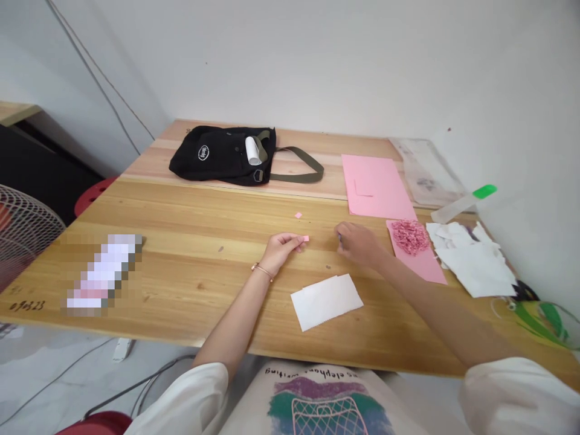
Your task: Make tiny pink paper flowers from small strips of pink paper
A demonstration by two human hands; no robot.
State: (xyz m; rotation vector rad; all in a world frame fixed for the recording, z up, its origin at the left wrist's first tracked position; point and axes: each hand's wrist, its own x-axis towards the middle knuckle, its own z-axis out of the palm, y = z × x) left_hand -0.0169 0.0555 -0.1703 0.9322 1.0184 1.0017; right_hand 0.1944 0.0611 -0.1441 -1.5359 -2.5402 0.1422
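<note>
My left hand (pixel 281 249), with a bracelet at the wrist, pinches a small pink paper piece (pixel 306 238) just above the table. To its right, my right hand (pixel 357 243) is closed around something small and dark that is mostly hidden by the fingers. A gap separates the two hands. Beyond my left fingers, another small pink paper piece (pixel 298 215) lies flat on the wood. Folded white paper (pixel 327 302) rests nearer to me, below both hands. Curly pink shreds (pixel 410 237) are heaped on a pink sheet (pixel 428 266) beside my right forearm.
A black bag (pixel 217 157) with an olive strap lies at the back. Larger pink sheets (pixel 376 187) are at the back right, near a green-capped tube (pixel 464 202). Crumpled white paper (pixel 475 257) and green strips (pixel 539 323) lie right. A blurred-out object (pixel 104 272) is left.
</note>
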